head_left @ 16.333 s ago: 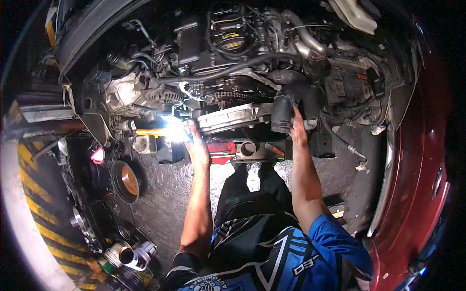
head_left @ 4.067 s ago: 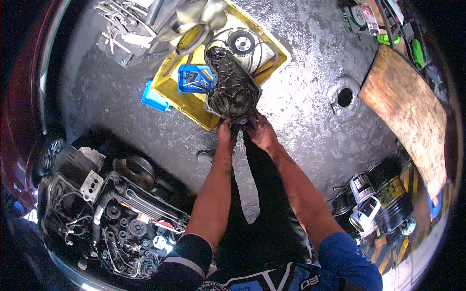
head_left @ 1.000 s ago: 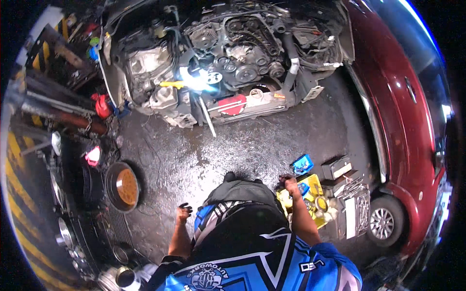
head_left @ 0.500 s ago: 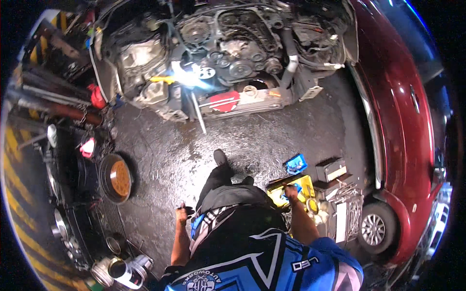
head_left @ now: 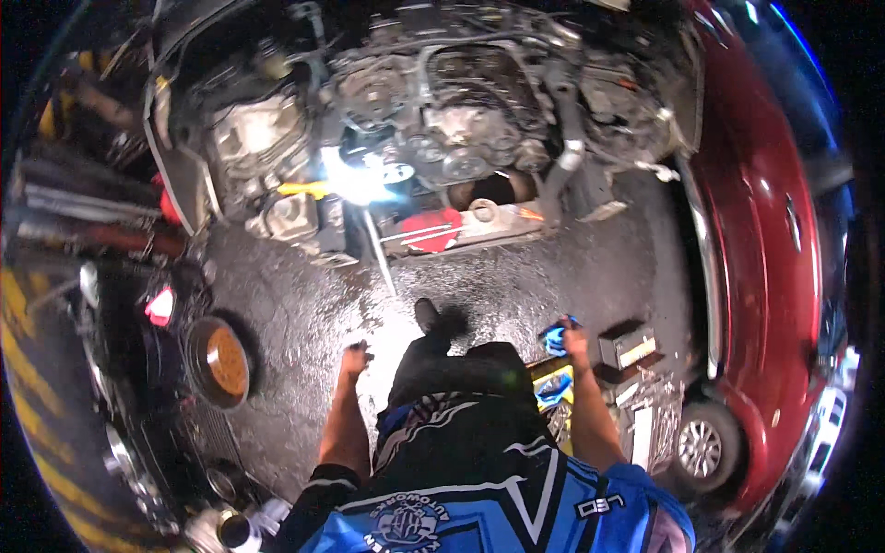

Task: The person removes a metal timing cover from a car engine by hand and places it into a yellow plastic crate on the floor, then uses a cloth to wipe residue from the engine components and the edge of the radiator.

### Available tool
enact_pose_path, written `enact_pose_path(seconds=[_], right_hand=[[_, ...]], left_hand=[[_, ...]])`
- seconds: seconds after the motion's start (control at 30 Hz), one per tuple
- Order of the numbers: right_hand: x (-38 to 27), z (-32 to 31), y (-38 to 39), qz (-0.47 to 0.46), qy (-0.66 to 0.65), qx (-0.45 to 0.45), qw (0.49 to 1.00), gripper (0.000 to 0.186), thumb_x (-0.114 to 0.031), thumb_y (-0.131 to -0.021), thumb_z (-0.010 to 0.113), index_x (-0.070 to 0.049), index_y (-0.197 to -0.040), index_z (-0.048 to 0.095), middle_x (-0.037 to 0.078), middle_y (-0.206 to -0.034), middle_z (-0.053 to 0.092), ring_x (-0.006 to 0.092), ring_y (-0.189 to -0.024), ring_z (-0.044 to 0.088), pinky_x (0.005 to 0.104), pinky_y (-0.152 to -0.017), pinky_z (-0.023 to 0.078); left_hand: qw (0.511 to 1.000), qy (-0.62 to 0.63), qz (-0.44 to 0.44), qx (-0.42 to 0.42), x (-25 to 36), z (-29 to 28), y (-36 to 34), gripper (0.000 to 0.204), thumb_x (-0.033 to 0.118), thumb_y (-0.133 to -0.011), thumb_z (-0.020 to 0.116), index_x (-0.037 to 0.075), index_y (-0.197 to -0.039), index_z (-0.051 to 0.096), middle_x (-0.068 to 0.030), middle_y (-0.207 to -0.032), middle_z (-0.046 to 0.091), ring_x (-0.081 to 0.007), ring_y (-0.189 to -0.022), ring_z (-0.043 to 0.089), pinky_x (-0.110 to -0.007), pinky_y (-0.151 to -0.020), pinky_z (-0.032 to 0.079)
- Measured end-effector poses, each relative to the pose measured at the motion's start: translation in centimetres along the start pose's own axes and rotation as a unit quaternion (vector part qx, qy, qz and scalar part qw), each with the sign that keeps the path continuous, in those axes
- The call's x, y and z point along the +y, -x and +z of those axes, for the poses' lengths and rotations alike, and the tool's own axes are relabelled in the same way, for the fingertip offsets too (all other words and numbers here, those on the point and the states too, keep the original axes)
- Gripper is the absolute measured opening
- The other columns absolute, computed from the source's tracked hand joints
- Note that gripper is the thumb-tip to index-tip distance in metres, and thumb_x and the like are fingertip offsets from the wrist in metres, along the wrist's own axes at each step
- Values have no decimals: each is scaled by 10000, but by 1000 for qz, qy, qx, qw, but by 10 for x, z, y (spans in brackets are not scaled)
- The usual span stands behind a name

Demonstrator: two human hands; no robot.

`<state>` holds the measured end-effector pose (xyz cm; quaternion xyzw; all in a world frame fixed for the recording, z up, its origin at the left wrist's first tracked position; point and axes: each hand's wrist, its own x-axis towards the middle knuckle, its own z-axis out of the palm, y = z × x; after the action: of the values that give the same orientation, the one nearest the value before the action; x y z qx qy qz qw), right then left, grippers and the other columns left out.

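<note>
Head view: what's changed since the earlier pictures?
The dark engine cover that both hands held at the yellow tray is out of their grip; I can't make it out now. The left hand and right hand have moved apart, and the view has turned back to the engine bay. The lit lamp there and the round pan on the floor stayed put.

Engine (head_left: 466, 124) blurred, yellow tray (head_left: 551, 372) partly hidden, shirt (head_left: 461, 488) cut off below

The black-and-blue, white-striped shirt (head_left: 461, 475) bore a pale emblem (head_left: 407, 523); its right sleeve (head_left: 645, 498) was blue, the trousers (head_left: 456, 370) and shoe (head_left: 426, 315) dark.
</note>
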<state>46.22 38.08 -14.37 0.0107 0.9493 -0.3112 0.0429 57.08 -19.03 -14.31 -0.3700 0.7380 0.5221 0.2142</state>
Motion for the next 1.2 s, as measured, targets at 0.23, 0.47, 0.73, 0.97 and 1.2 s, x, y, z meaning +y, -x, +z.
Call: enact_pose_path(seconds=[0.23,0.47,0.73,0.97,1.2], right_hand=[[-5,-26,-144,277,-248,-98,923,353,-434,-870,509,-97,-857,613,15,-665,577,115,-523,517,274,-475,440],[112,-70,-336,-92,339,192,916,514,-464,-893,394,-39,-1157,512,147,-1095,555,329,-1078,465,440,-968,333],[68,16,-434,73,316,207,923,577,-465,-920,325,36,-1130,522,237,-1268,445,327,-1190,399,412,-1029,256],[123,22,-433,-57,155,433,886,539,-418,-899,440,85,-1028,584,244,-1136,546,367,-1099,482,400,-1001,317],[101,28,-415,-81,51,419,903,577,-495,-890,404,35,-992,610,233,-1054,574,364,-1044,498,411,-904,372]], left_hand=[[981,-154,75,95,126,-80,-43,485,445,-876,466,-11,-897,630,-200,-811,640,-325,-808,618,-400,-726,452],[883,-281,207,314,229,-112,-129,478,371,-901,457,-66,-1072,547,-326,-1044,545,-416,-1000,536,-426,-865,425],[668,-463,289,506,167,-129,-256,444,255,-848,516,-37,-1181,503,-276,-1246,437,-393,-1187,406,-425,-1027,308],[579,-541,320,519,161,-143,-287,468,187,-796,552,-16,-1211,474,-212,-1239,464,-364,-1201,389,-445,-1027,296],[448,-557,383,586,155,-152,-292,408,235,-835,539,-11,-1159,511,-204,-1171,500,-361,-1110,454,-443,-988,327]])
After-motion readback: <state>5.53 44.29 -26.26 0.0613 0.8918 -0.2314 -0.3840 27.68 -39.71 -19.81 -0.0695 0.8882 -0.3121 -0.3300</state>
